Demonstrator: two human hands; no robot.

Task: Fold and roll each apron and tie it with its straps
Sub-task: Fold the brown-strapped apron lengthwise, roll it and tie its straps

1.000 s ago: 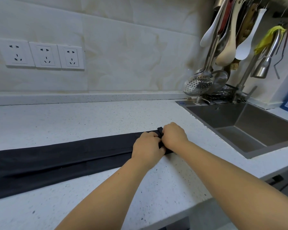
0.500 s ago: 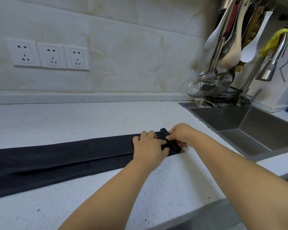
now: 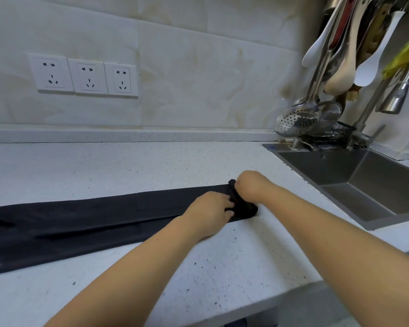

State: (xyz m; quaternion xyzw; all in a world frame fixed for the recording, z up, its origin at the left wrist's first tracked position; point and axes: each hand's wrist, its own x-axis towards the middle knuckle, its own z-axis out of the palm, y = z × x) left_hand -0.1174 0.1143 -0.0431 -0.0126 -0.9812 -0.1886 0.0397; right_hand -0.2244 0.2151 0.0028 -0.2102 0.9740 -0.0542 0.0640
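Speckled counter (image 3: 128,166): left hand (image 3: 210,208) and right hand (image 3: 250,186) curl fingers round the rolled end of the apron (image 3: 80,220).

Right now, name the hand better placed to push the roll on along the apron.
Right, probably. The right hand curls over the roll from the sink side, behind it, so it can push leftward. The left hand lies on the flat apron in the roll's path.

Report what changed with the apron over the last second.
The apron end by the sink has been rolled leftward into a small roll. The left hand and right hand keep gripping it. The rest stays flat on the counter.
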